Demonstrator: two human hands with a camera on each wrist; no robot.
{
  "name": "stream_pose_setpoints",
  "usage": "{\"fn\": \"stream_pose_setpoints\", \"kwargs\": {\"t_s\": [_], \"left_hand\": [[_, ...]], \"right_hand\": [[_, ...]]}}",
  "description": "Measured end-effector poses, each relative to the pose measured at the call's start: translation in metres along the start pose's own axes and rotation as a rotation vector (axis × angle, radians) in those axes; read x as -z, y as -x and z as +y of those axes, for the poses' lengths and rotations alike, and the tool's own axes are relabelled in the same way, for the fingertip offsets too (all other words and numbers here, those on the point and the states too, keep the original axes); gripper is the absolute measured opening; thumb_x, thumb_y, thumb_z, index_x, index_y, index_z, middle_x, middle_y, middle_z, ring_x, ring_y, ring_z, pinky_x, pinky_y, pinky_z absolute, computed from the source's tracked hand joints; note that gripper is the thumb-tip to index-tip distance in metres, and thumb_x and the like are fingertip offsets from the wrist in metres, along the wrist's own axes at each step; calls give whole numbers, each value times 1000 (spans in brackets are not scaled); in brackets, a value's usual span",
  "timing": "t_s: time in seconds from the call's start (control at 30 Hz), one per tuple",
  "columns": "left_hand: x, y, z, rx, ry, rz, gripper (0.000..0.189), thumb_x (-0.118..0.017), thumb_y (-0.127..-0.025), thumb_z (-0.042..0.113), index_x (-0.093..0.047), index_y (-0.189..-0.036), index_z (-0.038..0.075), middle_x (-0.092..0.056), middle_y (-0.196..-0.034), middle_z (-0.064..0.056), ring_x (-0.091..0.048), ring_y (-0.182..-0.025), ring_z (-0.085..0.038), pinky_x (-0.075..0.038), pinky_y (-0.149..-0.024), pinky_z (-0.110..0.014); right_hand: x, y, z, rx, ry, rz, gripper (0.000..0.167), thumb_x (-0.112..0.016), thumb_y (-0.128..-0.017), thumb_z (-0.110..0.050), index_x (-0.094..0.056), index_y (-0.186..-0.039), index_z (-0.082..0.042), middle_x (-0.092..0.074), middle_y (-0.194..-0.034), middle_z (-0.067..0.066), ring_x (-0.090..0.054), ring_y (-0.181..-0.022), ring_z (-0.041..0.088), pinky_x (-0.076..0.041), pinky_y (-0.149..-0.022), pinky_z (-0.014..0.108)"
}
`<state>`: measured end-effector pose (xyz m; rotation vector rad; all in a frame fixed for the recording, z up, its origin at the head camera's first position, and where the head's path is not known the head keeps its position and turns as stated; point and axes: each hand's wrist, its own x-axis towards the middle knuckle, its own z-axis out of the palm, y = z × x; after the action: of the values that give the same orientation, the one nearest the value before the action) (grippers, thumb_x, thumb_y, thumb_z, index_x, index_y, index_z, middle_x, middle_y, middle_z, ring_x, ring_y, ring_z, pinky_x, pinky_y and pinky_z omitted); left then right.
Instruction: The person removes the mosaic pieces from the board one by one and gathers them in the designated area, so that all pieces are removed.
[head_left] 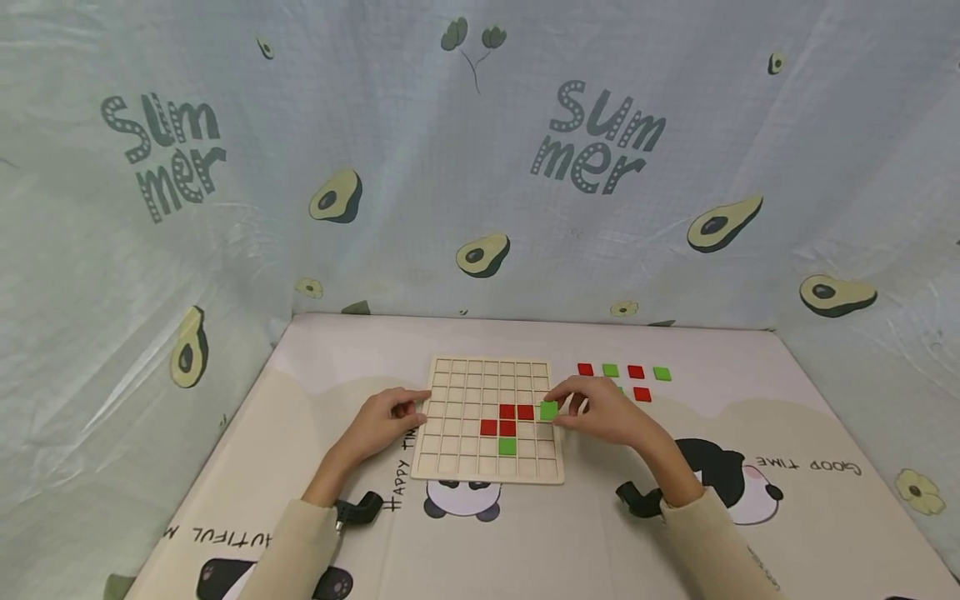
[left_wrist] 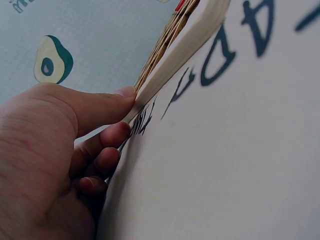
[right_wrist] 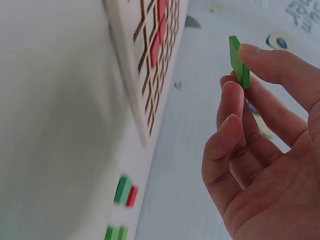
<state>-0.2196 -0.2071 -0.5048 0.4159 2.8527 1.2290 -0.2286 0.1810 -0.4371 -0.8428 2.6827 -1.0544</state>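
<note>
A wooden grid board (head_left: 456, 458) lies on the table, with several red tiles (head_left: 489, 427) and one green tile (head_left: 507, 447) in its squares. At its left side, my left hand (head_left: 382, 423) grips the board's edge with thumb and fingertips; the left wrist view shows the thumb (left_wrist: 107, 106) on that edge and the other fingers curled below. My right hand (head_left: 603, 412) pinches another green tile (right_wrist: 240, 62) between thumb and fingers, over the board's right edge in the head view. The right wrist view shows this tile held on edge, apart from the board.
To the right behind my right hand, loose red tiles (head_left: 636, 372) and green tiles (head_left: 662, 374) lie in rows, partly hidden by that hand. A printed cloth (head_left: 465, 550) covers the table. Avocado-patterned curtains (head_left: 405, 125) stand around the back and sides.
</note>
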Motion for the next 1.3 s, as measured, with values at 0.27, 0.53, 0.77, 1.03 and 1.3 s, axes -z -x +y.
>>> {"fn": "stream_pose_setpoints", "kwargs": {"t_s": [0.27, 0.53, 0.77, 1.03, 1.3], "left_hand": [[1, 1, 2, 1, -2, 0, 43, -76, -94, 22, -70, -134, 9, -60, -87, 2, -52, -80, -13, -42, -73, -26], [0, 2, 3, -5, -2, 7, 43, -76, -94, 22, -70, -134, 8, -60, -87, 2, -51, -81, -13, -41, -72, -25], [0, 2, 3, -8, 3, 6, 43, -76, -94, 21, -70, -134, 8, -60, -87, 2, -52, -80, -12, -42, -72, -25], [1, 3, 4, 9, -1, -1, 42, -75, -94, 21, -70, -134, 9, -59, -87, 2, -51, -82, -14, -41, -73, -26], [1, 3, 5, -2, -5, 9, 43, -76, -94, 22, -70, -134, 8, -59, -86, 2, -51, -80, -12, -41, -71, -26]], "right_hand": [[25, 18, 24, -44, -15, 59, 27, -82, -87, -14, -76, -113, -11, -74, -106, 3, -62, -82, 8, -52, -67, 24], [42, 29, 47, -45, -4, 52, 27, -82, -88, -14, -76, -114, -10, -73, -101, 1, -62, -81, 6, -52, -68, 24], [50, 38, 66, -112, 10, 82, 27, -81, -87, -14, -76, -114, -8, -70, -94, -1, -60, -80, 8, -49, -69, 24], [61, 44, 78, -195, -9, 90, 34, -79, -90, -16, -73, -121, -3, -71, -102, 7, -62, -89, 17, -50, -70, 25], [71, 51, 87, -217, -8, 125, 33, -76, -93, -16, -73, -123, -3, -70, -104, 10, -60, -86, 12, -49, -68, 24]]}}
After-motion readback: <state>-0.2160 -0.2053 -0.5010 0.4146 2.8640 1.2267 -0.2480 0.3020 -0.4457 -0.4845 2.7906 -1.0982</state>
